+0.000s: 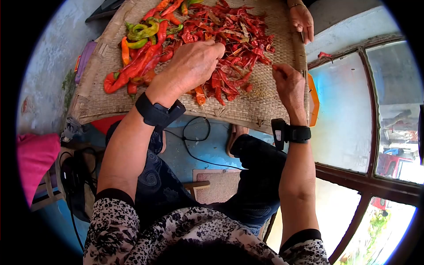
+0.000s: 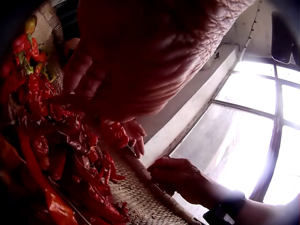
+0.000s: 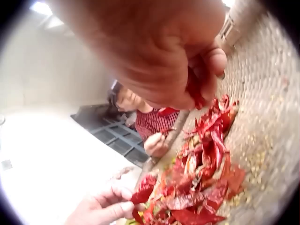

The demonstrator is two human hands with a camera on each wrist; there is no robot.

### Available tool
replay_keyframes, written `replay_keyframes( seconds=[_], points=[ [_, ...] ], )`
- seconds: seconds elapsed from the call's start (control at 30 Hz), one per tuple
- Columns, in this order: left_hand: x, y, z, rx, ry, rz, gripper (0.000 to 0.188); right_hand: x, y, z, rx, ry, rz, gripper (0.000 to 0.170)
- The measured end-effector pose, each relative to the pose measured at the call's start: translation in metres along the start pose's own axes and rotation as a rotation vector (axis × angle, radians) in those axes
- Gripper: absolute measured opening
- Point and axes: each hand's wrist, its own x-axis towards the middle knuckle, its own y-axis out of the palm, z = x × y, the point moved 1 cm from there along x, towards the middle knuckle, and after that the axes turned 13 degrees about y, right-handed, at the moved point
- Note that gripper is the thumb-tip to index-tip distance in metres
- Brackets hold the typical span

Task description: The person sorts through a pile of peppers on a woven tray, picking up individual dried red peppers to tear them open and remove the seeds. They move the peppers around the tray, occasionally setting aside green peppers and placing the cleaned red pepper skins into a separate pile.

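Dried red chillies [image 1: 234, 48] lie heaped on a woven mat tray [image 1: 260, 104]. Over the heap's near-left side is my left hand [image 1: 190, 64], fingers curled; the right wrist view shows this hand [image 3: 105, 204] pinching a dried red chilli [image 3: 143, 190]. My right hand [image 1: 289, 86] is at the heap's right, above bare weave. Seen from its own wrist, the right hand [image 3: 154, 61] has thumb and fingers curled round a red chilli piece [image 3: 194, 89], partly hidden by them. The left hand's palm [image 2: 145, 61] fills the top of the left wrist view.
Fresh red and green chillies [image 1: 143, 33] lie at the tray's left. Another person's hand [image 1: 302, 20] hangs at the far right corner. Loose seeds [image 3: 258, 161] are scattered on the weave. A framed window [image 1: 344, 110] stands at the right; a black cable [image 1: 198, 152] lies on the floor.
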Motion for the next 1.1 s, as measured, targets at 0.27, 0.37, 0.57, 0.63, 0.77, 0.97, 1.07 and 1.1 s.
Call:
replay_keyframes(
  seconds=[0.27, 0.37, 0.57, 0.63, 0.77, 0.97, 1.07, 1.1],
  points=[
    [0.006, 0.009, -0.001, 0.039, -0.028, 0.019, 0.006, -0.014, -0.065, -0.052, -0.655, 0.353, -0.510, 0.037],
    [0.006, 0.013, -0.005, 0.048, -0.012, 0.011, 0.004, -0.011, -0.042, -0.028, -0.357, 0.095, -0.208, 0.046],
    [0.009, 0.017, -0.008, 0.069, -0.012, 0.051, 0.004, 0.021, 0.044, -0.003, -0.302, -0.085, -0.046, 0.049],
    [0.007, 0.014, -0.008, 0.074, -0.008, 0.027, 0.004, 0.030, 0.063, -0.005, -0.270, -0.084, -0.093, 0.051],
    [-0.004, 0.013, -0.003, 0.059, 0.022, 0.030, 0.003, 0.045, 0.090, -0.007, -0.147, 0.016, 0.051, 0.043],
    [-0.020, 0.006, 0.003, 0.138, -0.005, 0.109, 0.004, 0.020, 0.068, 0.061, 0.122, -0.119, 0.296, 0.026],
    [-0.021, 0.006, 0.002, 0.151, -0.013, 0.122, 0.004, 0.005, 0.053, 0.066, 0.173, -0.177, 0.369, 0.026],
    [-0.020, 0.006, 0.001, 0.151, -0.010, 0.123, 0.004, 0.001, 0.047, 0.064, 0.169, -0.178, 0.371, 0.026]
  ],
)
